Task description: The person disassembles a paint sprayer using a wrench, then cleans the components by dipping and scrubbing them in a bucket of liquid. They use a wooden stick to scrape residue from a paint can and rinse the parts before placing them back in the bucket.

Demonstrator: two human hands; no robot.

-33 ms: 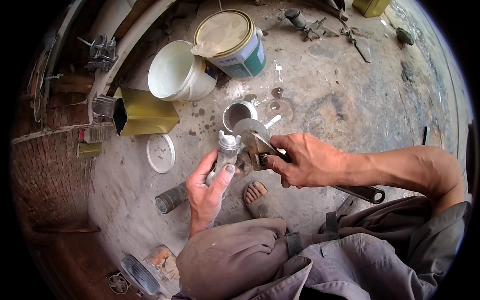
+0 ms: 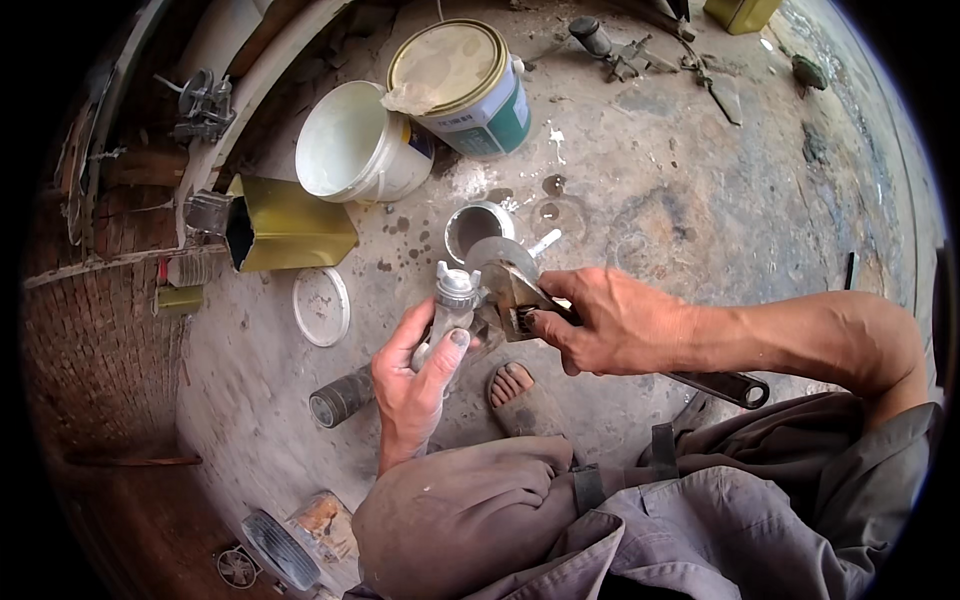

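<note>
My left hand [image 2: 412, 385] is closed around a pale, paint-caked spray gun [image 2: 455, 300], its winged nozzle cap pointing up. My right hand [image 2: 620, 322] grips an adjustable wrench [image 2: 718, 385], whose holed handle end sticks out below the wrist. The wrench's jaw end is against the gun's side fitting, though how the jaws sit there is partly hidden by my fingers. A round grey metal disc [image 2: 505, 255] juts out beyond the jaw end. Just past it on the floor stands an open metal cup [image 2: 452, 232] with grey inside.
An open white bucket [image 2: 390, 175] and a lidded paint pail [image 2: 505, 125] stand at the far side. To the left are a cut gold can [image 2: 300, 225], a white lid [image 2: 321, 307] and a dark cylinder [image 2: 343, 398]. A trowel [image 2: 724, 98] lies at the far right.
</note>
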